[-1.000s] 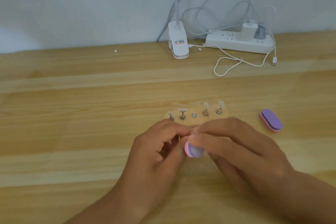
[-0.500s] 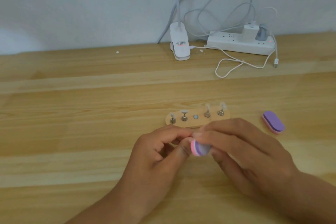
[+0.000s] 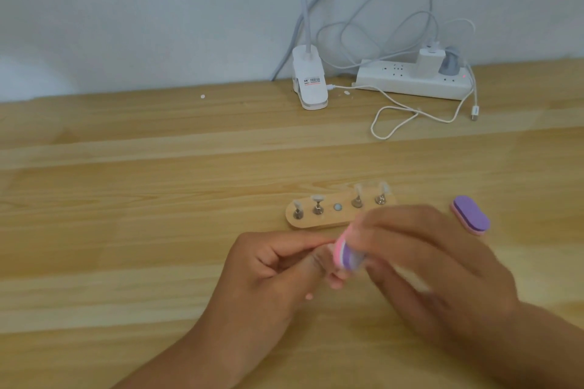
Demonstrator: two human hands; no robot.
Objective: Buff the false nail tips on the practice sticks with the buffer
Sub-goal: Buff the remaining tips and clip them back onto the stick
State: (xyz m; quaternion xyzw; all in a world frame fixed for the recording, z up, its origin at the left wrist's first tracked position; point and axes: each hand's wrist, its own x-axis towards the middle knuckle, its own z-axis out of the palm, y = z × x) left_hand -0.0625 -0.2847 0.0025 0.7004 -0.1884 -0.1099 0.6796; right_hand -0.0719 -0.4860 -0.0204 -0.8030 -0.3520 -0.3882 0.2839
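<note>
Pink-and-purple buffer [image 3: 347, 254] (blurred) is gripped in the right hand's [image 3: 426, 262] curled fingers, against the left hand's [image 3: 278, 268] pinched fingers, contents hidden; four tipped sticks [image 3: 317, 205] stand just beyond; clip label [image 3: 313, 80] unreadable.

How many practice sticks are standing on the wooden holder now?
4. On the wooden holder: far-left stick, second stick, then, past the bare middle socket, third stick and far-right stick. A fifth may be hidden in the left hand.

The right hand [image 3: 426, 265] has tipped the buffer [image 3: 347, 255] more upright, its layered edge showing.
</note>
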